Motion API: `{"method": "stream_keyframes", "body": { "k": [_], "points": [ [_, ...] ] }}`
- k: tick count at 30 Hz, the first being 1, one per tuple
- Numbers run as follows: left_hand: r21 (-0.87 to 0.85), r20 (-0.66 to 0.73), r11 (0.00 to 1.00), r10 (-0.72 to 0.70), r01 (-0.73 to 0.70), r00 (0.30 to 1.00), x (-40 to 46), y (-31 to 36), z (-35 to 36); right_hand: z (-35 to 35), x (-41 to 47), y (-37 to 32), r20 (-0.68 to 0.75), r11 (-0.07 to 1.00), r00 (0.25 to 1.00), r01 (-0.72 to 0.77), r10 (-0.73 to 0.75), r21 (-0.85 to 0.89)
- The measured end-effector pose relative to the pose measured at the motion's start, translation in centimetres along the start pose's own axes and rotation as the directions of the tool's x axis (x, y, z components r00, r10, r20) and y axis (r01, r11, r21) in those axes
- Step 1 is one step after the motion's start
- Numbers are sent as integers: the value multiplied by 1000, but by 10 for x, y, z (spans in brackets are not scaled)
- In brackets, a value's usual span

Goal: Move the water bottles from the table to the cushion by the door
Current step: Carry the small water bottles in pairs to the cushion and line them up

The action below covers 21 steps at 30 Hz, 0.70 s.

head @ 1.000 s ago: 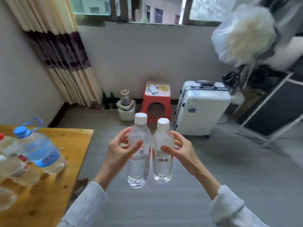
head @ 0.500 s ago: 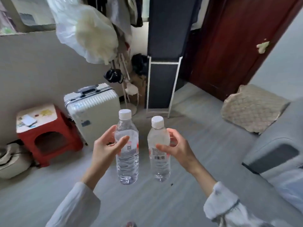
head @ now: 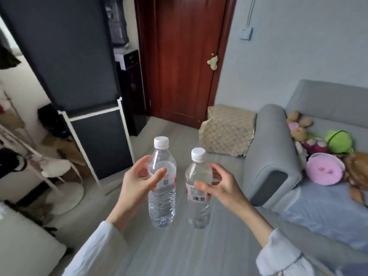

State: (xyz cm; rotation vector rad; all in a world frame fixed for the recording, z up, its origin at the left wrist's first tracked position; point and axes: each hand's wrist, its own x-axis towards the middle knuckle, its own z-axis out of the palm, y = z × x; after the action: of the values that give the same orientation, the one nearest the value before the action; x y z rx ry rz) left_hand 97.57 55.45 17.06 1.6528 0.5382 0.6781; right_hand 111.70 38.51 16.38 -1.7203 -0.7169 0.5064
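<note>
Water bottles in the head view: the left bottle (head: 162,188) is upright, clasped at mid-body by the left hand (head: 137,183); the right bottle (head: 198,189) is upright, clasped by the right hand (head: 221,186). Both are above the floor, apart, short of the cushion (head: 227,130) beside the door (head: 179,56).

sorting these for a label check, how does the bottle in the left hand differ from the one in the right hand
The left bottle, held by the left hand, looks taller and sits higher than the right bottle, held by the right hand. The left bottle's label shows a square code; the right bottle's shows a barcode. Both are clear, upright, white-capped and hold water.
</note>
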Motion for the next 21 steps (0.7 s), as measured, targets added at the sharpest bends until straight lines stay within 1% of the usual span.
{"method": "stream_keyframes", "body": {
  "k": [6, 8, 10, 17, 21],
  "points": [
    [59, 126, 998, 22, -30, 992, 163, -3, 67, -68, 127, 7, -144, 1000, 989, -23, 23, 3],
    [48, 171, 998, 38, -47, 985, 209, -10, 95, -91, 167, 17, -185, 1000, 982, -28, 27, -4],
    [44, 183, 998, 36, -44, 982, 256, -17, 123, -113, 209, 29, -219, 1000, 975, -31, 31, 1],
    [111, 226, 992, 38, -64, 973, 413, -33, 225, -205, 359, 69, -225, 998, 973, -55, 49, -21],
    [131, 194, 989, 45, -71, 980, 497, -30, 273, -258, 441, 74, -240, 997, 969, -70, 60, -36]
  ]
}}
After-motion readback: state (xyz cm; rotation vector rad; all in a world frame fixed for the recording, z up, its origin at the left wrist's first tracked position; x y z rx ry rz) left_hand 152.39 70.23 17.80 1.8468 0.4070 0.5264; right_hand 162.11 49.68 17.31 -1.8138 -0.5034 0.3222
